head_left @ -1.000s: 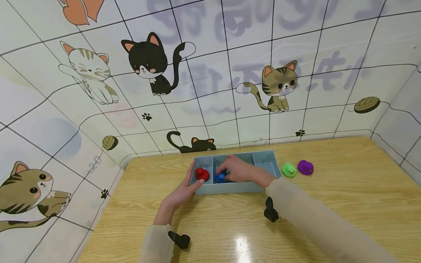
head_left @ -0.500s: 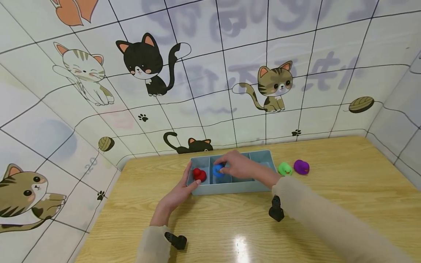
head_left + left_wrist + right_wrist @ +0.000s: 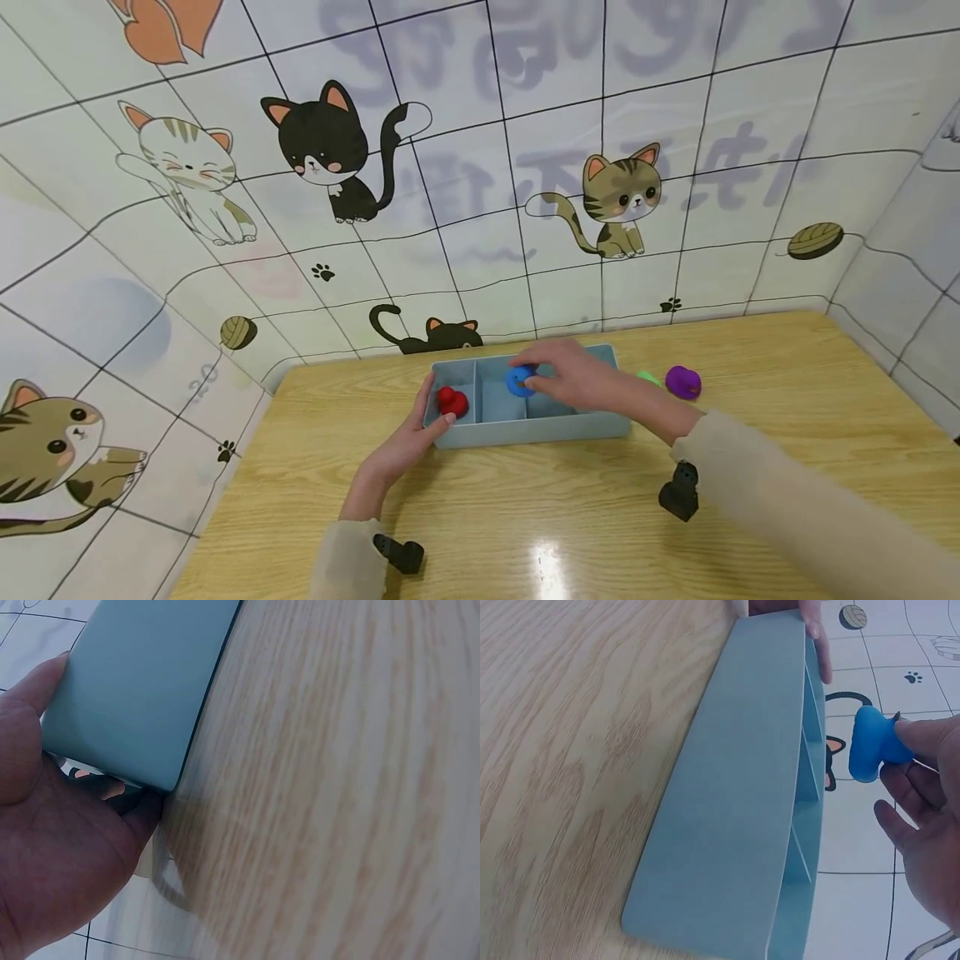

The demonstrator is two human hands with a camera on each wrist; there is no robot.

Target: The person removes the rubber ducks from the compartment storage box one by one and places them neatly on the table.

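A light blue divided box (image 3: 532, 432) stands on the wooden table. My left hand (image 3: 405, 443) grips its left end, thumb over the front corner and fingers along the end wall. My right hand (image 3: 581, 379) pinches a blue rubber duck (image 3: 519, 382) between thumb and fingers, over the middle of the box. In the right wrist view the duck (image 3: 871, 744) is lifted above the rim. A red rubber duck (image 3: 452, 402) sits in the left compartment. In the left wrist view, the left palm (image 3: 67, 855) lies against the box's end.
A purple rubber duck (image 3: 683, 382) lies on the table right of the box. Beside it a green duck (image 3: 648, 377) is mostly hidden behind the right forearm. A wall with printed cats (image 3: 322, 150) rises close behind the box.
My right hand has raised the blue duck out of its compartment and moved it to the right, now covering most of the green duck. My left hand keeps its hold on the box.
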